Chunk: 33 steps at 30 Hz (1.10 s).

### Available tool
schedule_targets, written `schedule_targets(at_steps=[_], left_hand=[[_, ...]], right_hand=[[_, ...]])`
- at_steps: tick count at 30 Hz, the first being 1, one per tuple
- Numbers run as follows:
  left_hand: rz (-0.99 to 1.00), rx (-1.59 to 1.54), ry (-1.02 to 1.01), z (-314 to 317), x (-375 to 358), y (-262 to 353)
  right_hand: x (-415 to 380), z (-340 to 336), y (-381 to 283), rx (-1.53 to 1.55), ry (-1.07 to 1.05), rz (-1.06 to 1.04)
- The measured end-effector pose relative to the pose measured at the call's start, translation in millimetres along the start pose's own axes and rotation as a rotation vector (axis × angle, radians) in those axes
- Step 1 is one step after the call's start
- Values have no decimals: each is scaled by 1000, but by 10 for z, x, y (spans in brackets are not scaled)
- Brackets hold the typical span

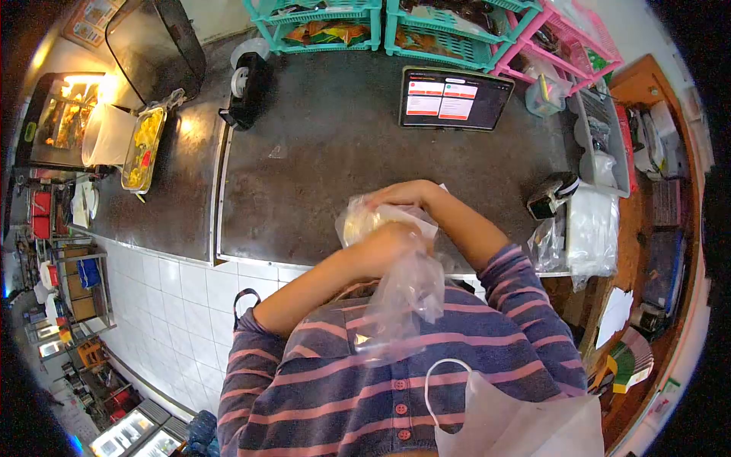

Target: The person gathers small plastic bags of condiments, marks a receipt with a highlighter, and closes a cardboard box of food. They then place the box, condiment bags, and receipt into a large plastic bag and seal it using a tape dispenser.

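A clear plastic bag point(407, 293) with pale, yellowish contents is held at the near edge of the dark counter, close to my striped shirt. My left hand point(397, 245) is closed on the bag's gathered middle, and the loose plastic hangs from it toward my chest. My right hand point(402, 195) curves over the far side of the filled part, its fingers bent against the plastic. What exactly is inside the bag cannot be made out. Part of my right hand's fingers is hidden behind the bag and the left hand.
Beyond my hands stands a tablet point(455, 100). A black tape dispenser point(247, 91) and a tray of yellow food point(145, 148) are to the left. Teal baskets point(324, 30) line the back. On the right are another black dispenser point(552, 196) and a stack of plastic bags point(594, 228).
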<state>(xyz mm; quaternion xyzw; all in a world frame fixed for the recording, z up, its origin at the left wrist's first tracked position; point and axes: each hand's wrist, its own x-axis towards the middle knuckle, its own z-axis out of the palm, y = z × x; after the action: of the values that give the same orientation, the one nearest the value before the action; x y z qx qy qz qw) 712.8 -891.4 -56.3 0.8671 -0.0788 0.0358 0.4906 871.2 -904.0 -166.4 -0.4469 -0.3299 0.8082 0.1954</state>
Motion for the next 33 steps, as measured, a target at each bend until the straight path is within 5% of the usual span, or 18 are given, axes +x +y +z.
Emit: schedule_targets(at_steps=[2,4,5,7,9,13,15,17,19,20,22,23,24,25,26,29,31,33], left_hand=[[54,162,116,-180,46,-49],[-188,-572,325,-253,-14,-366],[-283,-496,445,-321,-19,-478],[-333,-123,643,-364,5,-569],[-223,465,770,-346,78,-586],[-436,81,1139,-69,-91,-1152],[-486,-83,1286,-31,-192,-1382],[-441,59,1163,-102,-238,-1376],[-501,516,925,-204,-128,-952],[-531,921,748,-252,-40,-723],[-431,695,1018,-153,60,-743],[-382,583,1149,-116,80,-778],[-438,197,1236,-76,-10,-959],[-474,-184,1363,-38,-100,-1137],[-481,-200,1377,-26,-198,-1202],[-420,533,1092,-184,14,-752],[-530,75,1256,-227,49,-742],[-604,-410,1387,-236,49,-742]], right_hand=[[-87,-63,169,334,78,-248],[-363,153,98,678,282,-414],[-246,193,224,791,286,-731],[-195,379,355,771,581,-683],[27,532,656,319,815,-806],[-32,798,714,-16,862,-694],[65,787,921,-338,656,-410],[-269,683,581,-305,54,-100],[-949,416,376,-494,-54,-264],[-1385,192,230,-568,33,-313],[-2085,-540,131,-728,583,-546],[-2515,-835,-21,-747,962,-406],[-2734,-1303,164,-401,1393,-503],[-3037,-1690,138,-613,1786,-389],[-3318,-2181,271,-767,1955,-170],[-3787,-3583,1114,-1262,1916,-132],[-3878,-3554,1021,-1414,1733,208],[-3964,-3786,1065,-1381,1606,263]])
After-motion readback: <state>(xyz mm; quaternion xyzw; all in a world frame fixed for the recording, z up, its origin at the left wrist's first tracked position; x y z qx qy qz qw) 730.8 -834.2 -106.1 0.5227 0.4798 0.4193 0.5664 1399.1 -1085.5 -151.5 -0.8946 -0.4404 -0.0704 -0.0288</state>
